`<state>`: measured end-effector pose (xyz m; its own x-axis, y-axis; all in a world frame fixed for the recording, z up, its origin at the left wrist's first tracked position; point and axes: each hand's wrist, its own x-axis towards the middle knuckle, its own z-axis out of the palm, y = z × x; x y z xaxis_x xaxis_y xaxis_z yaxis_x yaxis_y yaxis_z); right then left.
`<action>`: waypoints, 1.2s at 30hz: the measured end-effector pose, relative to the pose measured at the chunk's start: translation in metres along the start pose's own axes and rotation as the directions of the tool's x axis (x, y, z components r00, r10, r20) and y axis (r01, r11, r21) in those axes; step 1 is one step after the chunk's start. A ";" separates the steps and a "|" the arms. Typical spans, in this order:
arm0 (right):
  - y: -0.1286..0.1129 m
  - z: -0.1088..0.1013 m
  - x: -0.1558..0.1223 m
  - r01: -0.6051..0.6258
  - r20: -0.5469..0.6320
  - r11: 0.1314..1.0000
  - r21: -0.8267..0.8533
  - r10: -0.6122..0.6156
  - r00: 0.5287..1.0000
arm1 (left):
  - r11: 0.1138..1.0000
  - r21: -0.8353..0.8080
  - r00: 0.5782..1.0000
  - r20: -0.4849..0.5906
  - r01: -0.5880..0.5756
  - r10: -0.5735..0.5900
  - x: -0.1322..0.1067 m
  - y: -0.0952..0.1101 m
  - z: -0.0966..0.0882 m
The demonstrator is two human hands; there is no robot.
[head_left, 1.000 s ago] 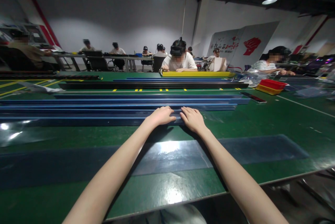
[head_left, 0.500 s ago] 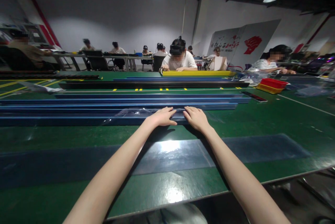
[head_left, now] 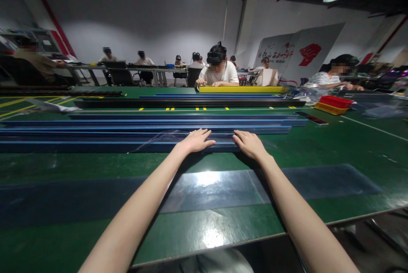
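Both arms reach forward over the green table. My left hand (head_left: 198, 140) lies flat on the nearest long blue profile strip (head_left: 89, 147), fingers stretched out and thumb apart. Clear plastic film (head_left: 159, 139) covers part of this strip just left of that hand. My right hand (head_left: 250, 143) rests at the strip's right end, its fingers extended and touching the film or strip; I cannot tell which. A gap separates the two hands, and neither grips anything visibly. Closer to me, a long flat transparent sheet (head_left: 207, 188) lies across the table under my forearms.
More blue profiles (head_left: 188, 122) lie parallel behind my hands, then a black profile (head_left: 191, 103). To the right are a dark phone (head_left: 311, 118) and red and yellow trays (head_left: 334, 105). Opposite, a person (head_left: 223, 73) leans over a yellow profile (head_left: 242, 89). The table edge (head_left: 242, 241) runs nearby.
My right hand has shifted right along the strip, widening the gap between my hands. The left hand has barely moved. The film beside it looks flatter.
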<state>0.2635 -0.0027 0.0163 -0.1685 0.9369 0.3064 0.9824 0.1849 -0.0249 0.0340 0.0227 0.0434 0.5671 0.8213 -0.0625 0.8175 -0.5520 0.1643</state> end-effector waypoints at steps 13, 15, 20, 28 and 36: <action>-0.045 0.010 0.002 0.137 -0.139 0.988 -0.068 -0.145 0.980 | 0.992 0.109 0.974 -0.209 -0.063 0.085 0.009 -0.001 0.018; -0.043 0.010 0.002 0.117 -0.110 0.992 -0.050 -0.122 0.986 | 0.990 0.110 0.972 -0.211 -0.085 0.106 0.010 -0.001 0.018; -0.034 0.004 0.003 0.109 -0.074 0.994 -0.010 -0.109 0.991 | 0.991 0.088 0.965 -0.232 -0.103 0.121 0.010 -0.002 0.015; -0.016 -0.011 0.001 0.007 0.019 0.999 0.052 -0.008 1.000 | 0.990 0.127 0.949 -0.315 0.056 -0.013 0.004 -0.007 0.011; -0.030 -0.008 -0.004 0.033 -0.088 0.996 -0.087 -0.041 0.995 | 0.986 0.125 0.936 -0.345 0.114 -0.065 0.004 -0.002 0.015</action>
<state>0.2352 -0.0145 0.0234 -0.2007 0.8989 0.3896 0.9796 0.1892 0.0681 0.0362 0.0249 0.0282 0.4437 0.8544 0.2704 0.8829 -0.4684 0.0314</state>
